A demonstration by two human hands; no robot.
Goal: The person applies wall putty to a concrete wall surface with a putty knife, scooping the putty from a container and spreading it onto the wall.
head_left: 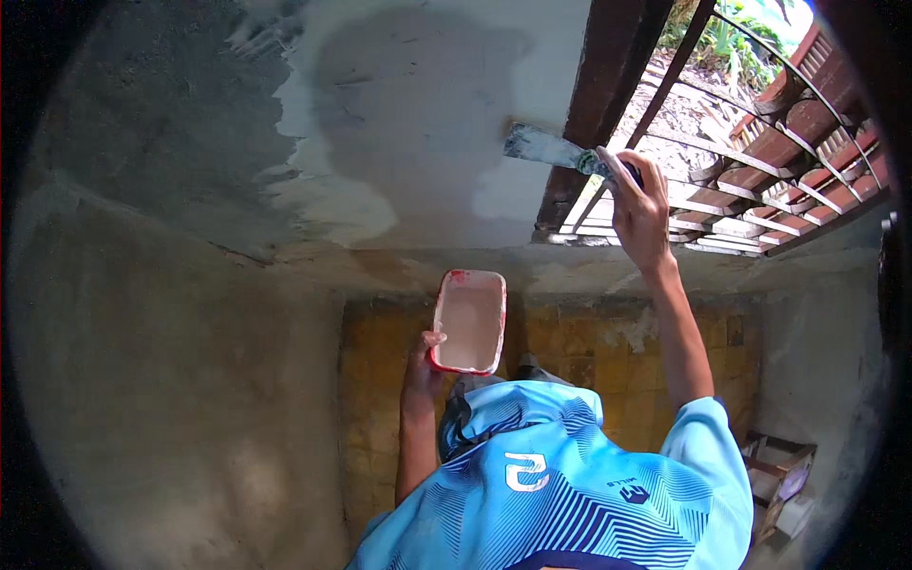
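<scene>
My right hand [641, 204] is closed round the dark handle of a putty knife [541, 144], raised at the wall close to the window frame. The knife's wide blade points left and is smeared with whitish filler; whether it touches the wall I cannot tell. Lower down, my left hand [425, 359] grips a red-rimmed rectangular tub [472, 321] at its left side, the thumb over the rim. Pale, smooth filler lies in the tub. Ahead, a white coated patch [380, 90] with a ragged left edge covers part of the grey wall [161, 114], and my shadow falls on it.
At the upper right is a window with a dark frame [608, 66] and metal bars [741, 152], plants and soil outside. Yellowish floor tiles [589, 370] lie below. A small wooden stand [774, 465] with a whitish container is at the lower right.
</scene>
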